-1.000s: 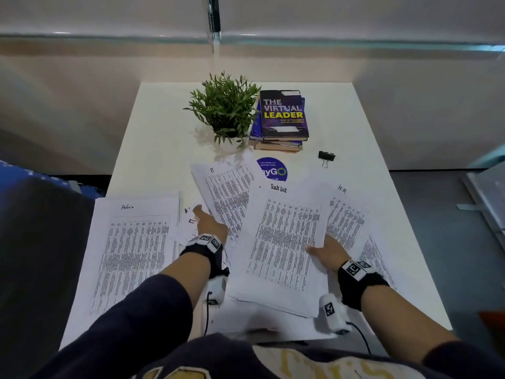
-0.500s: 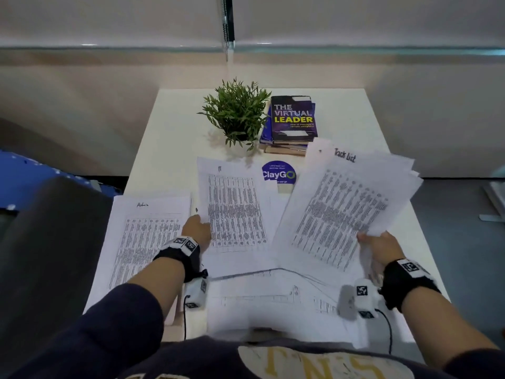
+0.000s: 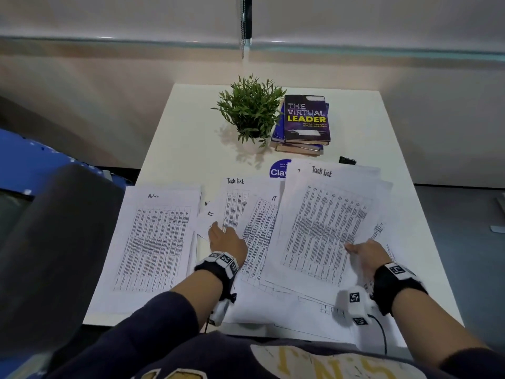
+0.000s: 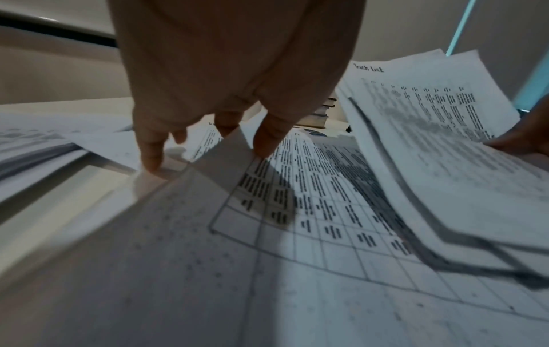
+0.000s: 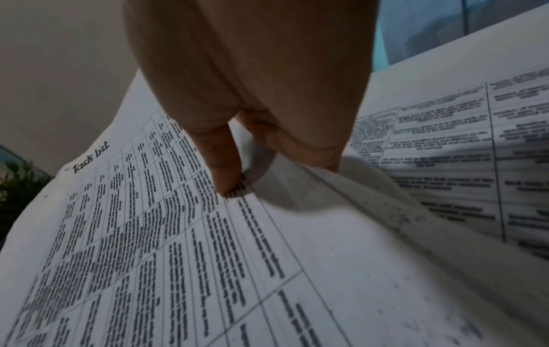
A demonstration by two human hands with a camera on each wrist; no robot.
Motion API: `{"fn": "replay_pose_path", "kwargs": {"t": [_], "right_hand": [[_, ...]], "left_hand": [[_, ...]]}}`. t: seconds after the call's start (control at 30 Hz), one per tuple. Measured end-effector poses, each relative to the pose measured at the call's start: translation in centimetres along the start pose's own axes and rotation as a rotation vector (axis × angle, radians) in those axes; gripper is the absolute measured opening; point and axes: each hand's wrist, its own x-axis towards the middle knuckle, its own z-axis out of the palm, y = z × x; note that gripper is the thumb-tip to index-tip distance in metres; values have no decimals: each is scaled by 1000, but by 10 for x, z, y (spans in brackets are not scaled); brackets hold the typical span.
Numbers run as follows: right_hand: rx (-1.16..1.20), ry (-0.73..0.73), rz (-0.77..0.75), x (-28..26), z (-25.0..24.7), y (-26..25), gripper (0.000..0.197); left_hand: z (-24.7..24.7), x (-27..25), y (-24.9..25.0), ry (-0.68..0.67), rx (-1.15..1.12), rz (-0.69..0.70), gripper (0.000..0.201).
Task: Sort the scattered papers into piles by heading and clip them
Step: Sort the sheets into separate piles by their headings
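Note:
Printed table sheets cover the near half of the white table point(image 3: 185, 127). At the left lies a pile headed "Admin" point(image 3: 155, 242). My right hand point(image 3: 355, 248) pinches a fanned stack headed "Task list" point(image 3: 325, 222), thumb point(image 5: 226, 169) on top, the stack point(image 5: 148, 234) lifted off the sheets below. My left hand point(image 3: 218, 231) rests with straight fingers point(image 4: 151, 159) on the loose middle sheets point(image 4: 297, 199), among them another "Task list" page point(image 3: 237, 203) and an "IT" page point(image 3: 262, 231). A black binder clip point(image 3: 347, 160) peeks out behind the held stack.
A potted plant point(image 3: 251, 110) and a stack of books point(image 3: 306, 119) stand at the back centre, with a blue round sticker point(image 3: 277, 170) in front. A large drawing sheet point(image 3: 287, 305) lies at the near edge. A dark chair point(image 3: 54, 242) is at the left.
My right hand has brought the "Task list" stack down and leftward from its raised spot at the right. My left hand slid right onto the middle sheets, where a second "Task list" page now shows.

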Motion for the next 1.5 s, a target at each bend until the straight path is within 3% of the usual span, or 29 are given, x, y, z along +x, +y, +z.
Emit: {"fn": "replay_pose_path", "kwargs": {"t": [0.13,0.27,0.4,0.57,0.7,0.8,0.9,0.97,1.07,1.2,1.3,1.4,1.47,1.5], "right_hand": [[-6,-54,-3,-1,12,-3,72],[-1,-37,-21,-6,15,-4,80],[-51,-45,-20,-10,17,-4,81],[8,-35,-9,-9,18,-1,74],[34,-29,13,-14,24,-5,74],[10,-13,29,-18,25,-5,73],[21,31,48,-18,20,-5,50],[35,127,71,-14,13,-3,45],[-254,148,-55,-8,2,5,52],[38,137,-7,-16,-7,-10,44],[255,93,-8,-11,-11,-18,58],[475,9,18,-14,-6,-28,82],[516,-54,1,-27,0,-39,81],[502,-79,-32,-37,2,-45,71]], "left_hand": [[-5,8,1,85,-43,-68,33],[-16,20,-4,19,-17,-48,34],[-24,24,0,43,21,-33,30],[-29,23,6,81,-302,56,16],[-49,16,15,36,-437,0,48],[-69,19,16,45,-209,133,29],[-96,13,23,174,-33,301,16],[-116,5,30,270,65,414,15],[-152,-9,43,374,71,548,14],[-185,-20,57,437,-146,598,20],[-187,-15,62,373,-439,519,18],[-169,-13,67,200,-652,390,19],[-147,-16,69,73,-722,311,23],[-135,-18,69,33,-713,290,20]]}}
